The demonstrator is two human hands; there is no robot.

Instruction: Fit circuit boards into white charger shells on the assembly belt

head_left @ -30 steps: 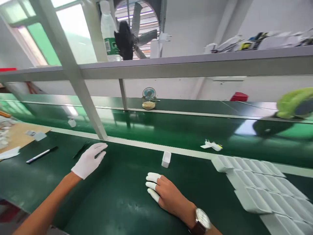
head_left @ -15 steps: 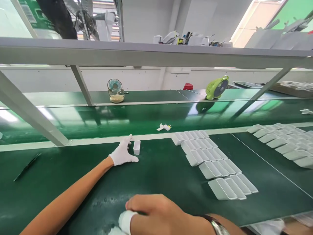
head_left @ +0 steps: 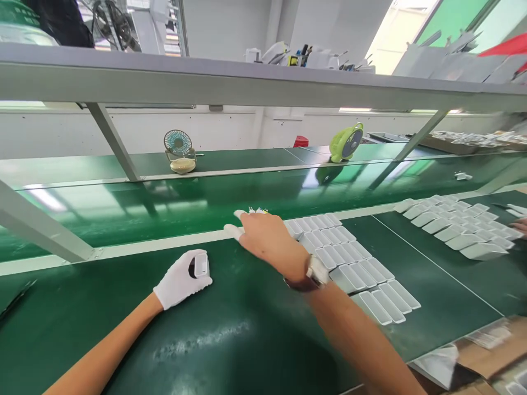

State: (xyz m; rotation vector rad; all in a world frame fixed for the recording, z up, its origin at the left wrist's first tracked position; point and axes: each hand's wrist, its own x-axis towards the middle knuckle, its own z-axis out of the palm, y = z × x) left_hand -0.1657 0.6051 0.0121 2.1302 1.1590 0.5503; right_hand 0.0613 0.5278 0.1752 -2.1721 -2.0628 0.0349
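My left hand (head_left: pixel 181 278), in a white glove, rests on the green bench mat and holds a small white plastic case (head_left: pixel 201 265) between thumb and fingers. My right hand (head_left: pixel 263 237), bare with white finger cots and a wristwatch, reaches forward with fingers stretched out over a small white part with a yellow bit (head_left: pixel 257 210) at the edge of the conveyor belt (head_left: pixel 185 203); whether it touches the part I cannot tell. Just right of that hand lie rows of several white plastic cases (head_left: pixel 354 269).
A second group of white cases (head_left: pixel 448 225) lies at the right, with another person's hand (head_left: pixel 519 225) at its edge. On the far ledge stand a small teal fan (head_left: pixel 178 149) and a lime green fan (head_left: pixel 348 142). A grey shelf beam (head_left: pixel 247 82) runs overhead.
My left hand has picked up the small white case and drawn it nearer. My right hand has moved from near my body forward to the white part by the belt.
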